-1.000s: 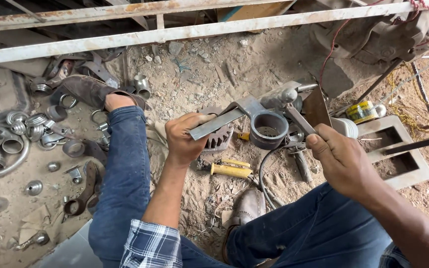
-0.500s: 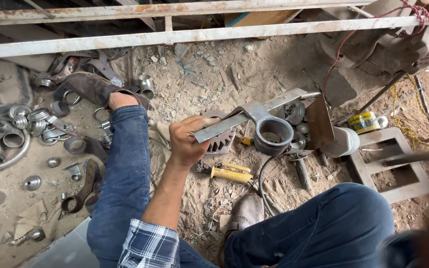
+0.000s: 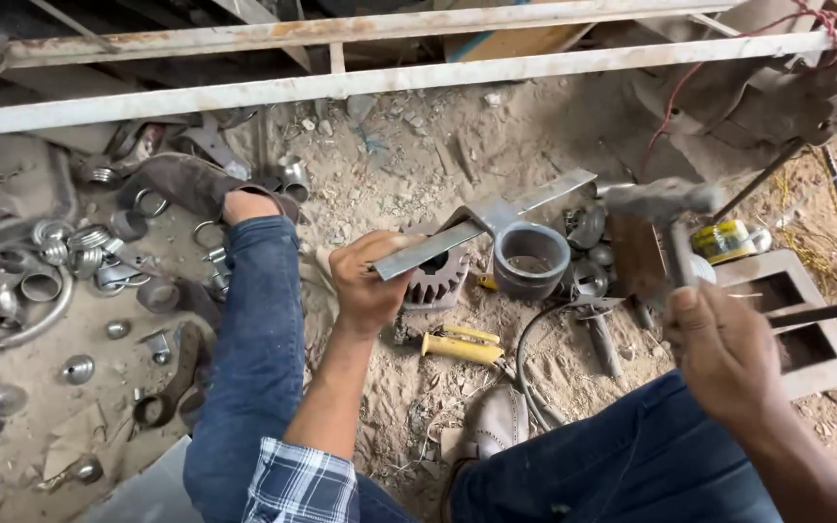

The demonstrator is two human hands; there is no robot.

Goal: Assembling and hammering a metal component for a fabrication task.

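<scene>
On dirt floor | left hand [image 3: 365, 281] grips metal strip [image 3: 481, 225] | right hand [image 3: 724, 353] grips hammer [image 3: 666, 208]

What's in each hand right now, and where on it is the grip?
The left hand holds a flat metal strip by its near end. The right hand holds a hammer by the lower part of its handle; its head is blurred.

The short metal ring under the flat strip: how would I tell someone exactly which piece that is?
Start at the left hand, which grips a flat metal strip slanting up to the right. Just below the strip's middle a short, thick-walled grey pipe ring stands open end up on the dirt. It is bigger and duller than the shiny rings heaped at far left.
</scene>
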